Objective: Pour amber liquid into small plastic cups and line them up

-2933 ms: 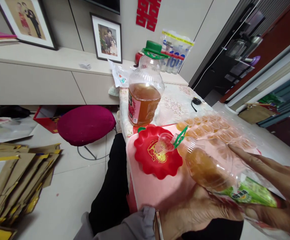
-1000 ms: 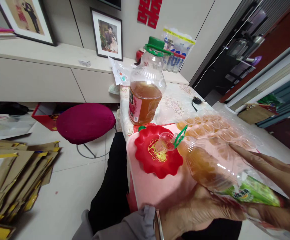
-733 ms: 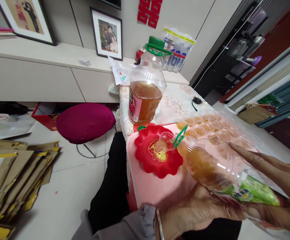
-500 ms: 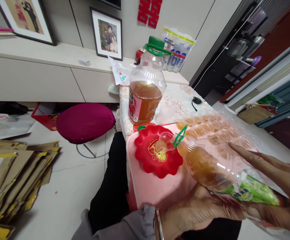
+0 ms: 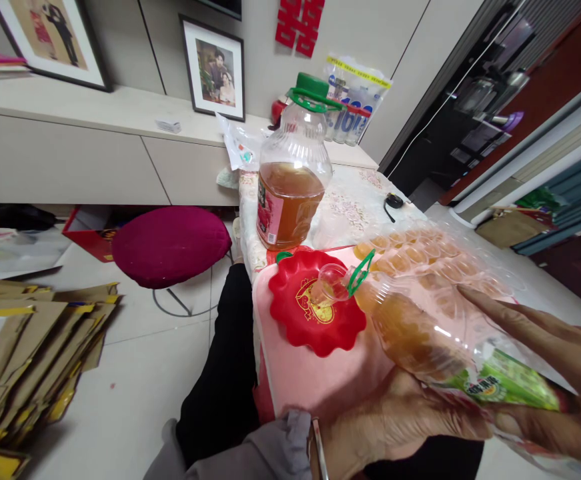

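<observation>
A clear plastic juice bottle (image 5: pixel 420 333) with a green label lies tilted across my lap side of the table, amber liquid inside and a green ring at its neck. My left hand (image 5: pixel 400 420) supports it from below, fingers hidden under it. Around its labelled base end is my right hand (image 5: pixel 565 360), thumb below and fingers stretched along the upper side. At the bottle's mouth a small clear cup (image 5: pixel 331 281) lies on its side over the red scalloped dish (image 5: pixel 290 323). Whether liquid is flowing cannot be made out.
A large capped bottle (image 5: pixel 290 207) of amber liquid stands behind the dish. Rows of clear cups (image 5: pixel 415 253), several holding amber liquid, stand at right. A tape measure (image 5: pixel 394 201) lies farther back. Left are a magenta stool (image 5: pixel 170 247) and flattened cardboard (image 5: pixel 35 353).
</observation>
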{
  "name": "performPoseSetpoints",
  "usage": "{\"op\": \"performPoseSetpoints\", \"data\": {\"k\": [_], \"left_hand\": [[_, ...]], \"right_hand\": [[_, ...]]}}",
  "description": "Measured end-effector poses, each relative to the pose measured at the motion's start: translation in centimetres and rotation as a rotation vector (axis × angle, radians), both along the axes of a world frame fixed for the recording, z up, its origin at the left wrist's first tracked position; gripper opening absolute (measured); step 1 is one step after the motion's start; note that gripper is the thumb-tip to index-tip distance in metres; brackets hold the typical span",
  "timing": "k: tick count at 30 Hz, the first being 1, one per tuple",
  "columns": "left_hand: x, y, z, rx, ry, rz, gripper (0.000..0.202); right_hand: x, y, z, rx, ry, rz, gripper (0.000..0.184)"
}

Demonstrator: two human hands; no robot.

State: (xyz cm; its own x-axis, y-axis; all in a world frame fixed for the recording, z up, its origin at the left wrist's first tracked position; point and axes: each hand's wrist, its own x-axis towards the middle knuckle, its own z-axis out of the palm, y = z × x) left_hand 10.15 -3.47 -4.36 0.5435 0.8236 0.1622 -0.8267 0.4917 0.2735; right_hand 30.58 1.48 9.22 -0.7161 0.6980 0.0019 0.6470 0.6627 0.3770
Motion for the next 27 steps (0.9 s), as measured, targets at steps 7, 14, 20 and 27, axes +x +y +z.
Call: {"op": "performPoseSetpoints", "data": {"k": [7,14,20,27], "left_hand": [[0.2,-0.2,-0.3,-0.026,-0.025,-0.004,0.089],[1.2,-0.1,-1.3,-0.035,-0.007,-0.005,0.088],[1.1,0.1,-1.0,-0.04,-0.012,-0.004,0.1],[1.0,0.1,-1.0,-0.008,-0.008,-0.002,0.087]], "right_hand": [[0.1,-0.1,-0.1,-0.006,0.012,-0.006,0.108],[0.0,0.0,-0.1,0.018,0.002,0.022,0.109],[-0.2,0.0,0.1,0.007,-0.01,0.004,0.109],[-0.6,0.0,0.2,-0.006,0.008,0.019,0.105]]}}
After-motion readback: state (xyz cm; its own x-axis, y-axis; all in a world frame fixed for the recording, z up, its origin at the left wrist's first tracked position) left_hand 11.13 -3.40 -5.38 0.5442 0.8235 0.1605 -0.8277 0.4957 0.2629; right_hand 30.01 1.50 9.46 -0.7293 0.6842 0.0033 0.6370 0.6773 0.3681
